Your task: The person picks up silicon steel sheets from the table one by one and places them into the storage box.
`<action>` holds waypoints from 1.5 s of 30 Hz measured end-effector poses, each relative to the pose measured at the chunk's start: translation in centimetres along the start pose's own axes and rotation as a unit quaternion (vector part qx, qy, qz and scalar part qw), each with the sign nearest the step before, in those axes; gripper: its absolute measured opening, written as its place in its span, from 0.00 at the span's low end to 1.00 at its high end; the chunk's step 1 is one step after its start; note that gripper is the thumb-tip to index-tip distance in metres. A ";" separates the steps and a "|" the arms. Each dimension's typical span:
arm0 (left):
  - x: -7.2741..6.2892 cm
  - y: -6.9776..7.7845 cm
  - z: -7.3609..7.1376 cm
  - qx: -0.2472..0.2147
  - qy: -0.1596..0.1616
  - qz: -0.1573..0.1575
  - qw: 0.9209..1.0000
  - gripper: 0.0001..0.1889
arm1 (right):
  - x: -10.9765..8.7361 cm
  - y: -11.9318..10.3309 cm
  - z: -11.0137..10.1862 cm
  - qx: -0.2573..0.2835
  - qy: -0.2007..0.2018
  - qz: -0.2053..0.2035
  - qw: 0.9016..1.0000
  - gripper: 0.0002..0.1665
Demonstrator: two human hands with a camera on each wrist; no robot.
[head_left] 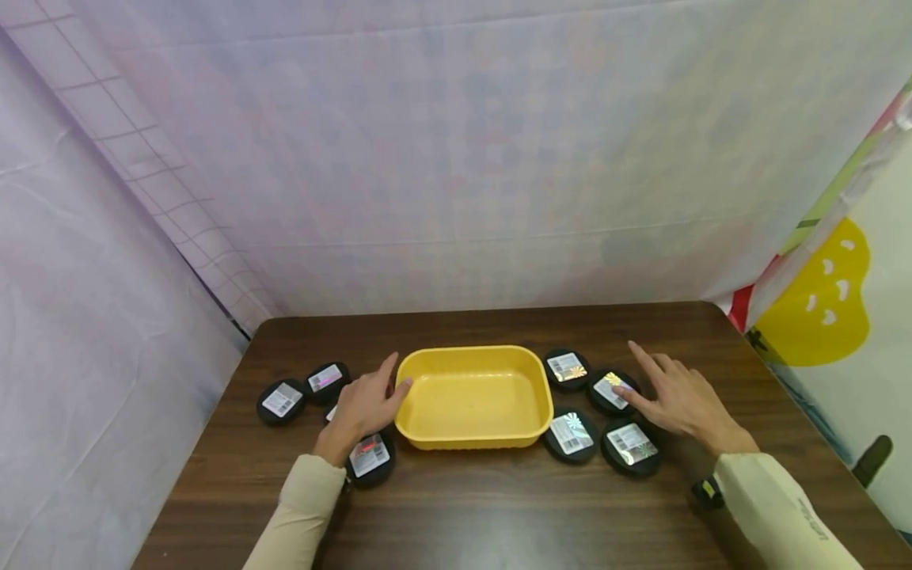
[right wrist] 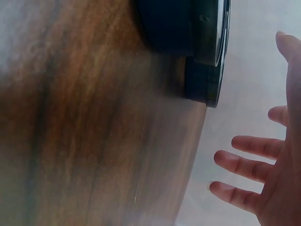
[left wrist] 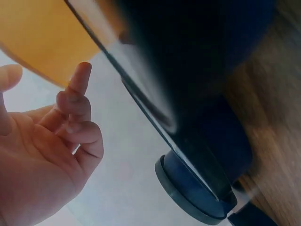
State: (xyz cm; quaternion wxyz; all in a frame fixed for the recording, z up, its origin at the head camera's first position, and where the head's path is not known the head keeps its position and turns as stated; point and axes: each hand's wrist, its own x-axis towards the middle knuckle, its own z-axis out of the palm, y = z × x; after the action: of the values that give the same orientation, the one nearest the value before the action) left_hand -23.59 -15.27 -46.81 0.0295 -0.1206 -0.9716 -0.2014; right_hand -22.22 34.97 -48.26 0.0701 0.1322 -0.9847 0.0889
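Note:
A yellow plastic basin (head_left: 473,439) sits mid-table, with nothing in it. My left hand (head_left: 366,402) is at its left rim, thumb and index finger beside the edge; whether they touch it I cannot tell. Its fingers are loosely bent around nothing in the left wrist view. Partly under that hand and wrist are black round tubs with labelled lids, one of them nearest the front (head_left: 372,459). My right hand (head_left: 680,400) spreads over the right-hand group, its thumb above a black tub (head_left: 606,389). Straight, separated fingers (right wrist: 242,167) show in the right wrist view, holding nothing.
Two more black tubs, one at far left (head_left: 281,401) and one behind it (head_left: 328,380), lie left of my left hand. Others (head_left: 570,435) stand right of the basin. A pale curtain (head_left: 463,158) hangs behind the brown wooden table (head_left: 499,514).

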 end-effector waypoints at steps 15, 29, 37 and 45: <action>0.4 0.4 0.9 0.009 -0.033 0.001 0.999 0.32 | 0.9 -0.3 0.3 -0.002 -0.018 -0.001 1.000 0.54; 0.2 0.8 1.1 0.031 -0.036 -0.007 0.999 0.30 | 1.1 -0.5 0.8 0.002 -0.032 0.001 0.999 0.55; 0.3 1.0 1.2 0.030 -0.067 -0.032 0.997 0.32 | 1.2 -0.5 1.4 0.003 -0.031 -0.002 1.000 0.54; 0.1 1.0 1.1 0.024 -0.089 -0.053 0.994 0.33 | 1.2 -0.7 1.7 0.008 -0.025 -0.010 1.000 0.54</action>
State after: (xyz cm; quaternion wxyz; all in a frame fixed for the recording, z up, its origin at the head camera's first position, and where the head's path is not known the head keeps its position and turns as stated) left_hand -23.44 -13.98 -47.41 -0.0646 -0.0859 -0.9799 -0.1680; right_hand -23.41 33.69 -49.63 0.0457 0.1445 -0.9840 0.0933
